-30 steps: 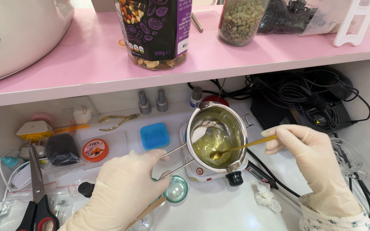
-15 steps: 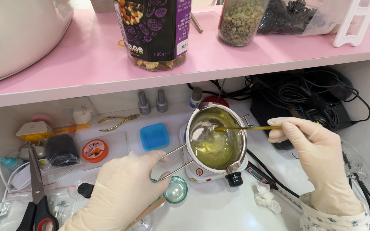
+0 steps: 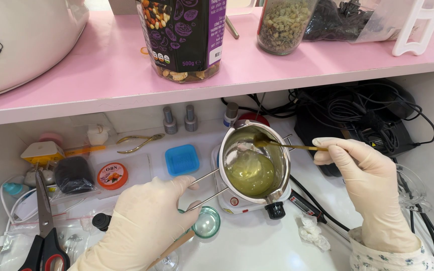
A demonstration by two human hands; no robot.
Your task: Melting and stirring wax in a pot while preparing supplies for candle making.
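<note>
Your gloved left hand (image 3: 144,226) grips the wire handle of the small steel melting pot (image 3: 254,160), which runs rightward to the bowl. Your gloved right hand (image 3: 367,185) pinches a thin stick (image 3: 292,146); it lies nearly level, its tip at the pot's far wall above the yellow-green liquid (image 3: 249,173).

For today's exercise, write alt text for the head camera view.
Two gloved hands work over a small metal pot of yellow-green liquid: the left hand holds its wire handle, the right hand a thin stick dipped inside. A pink shelf runs above.

Cream latex gloves on left hand (image 3: 144,228) and right hand (image 3: 370,188), white floral-print right sleeve (image 3: 395,256)
</note>
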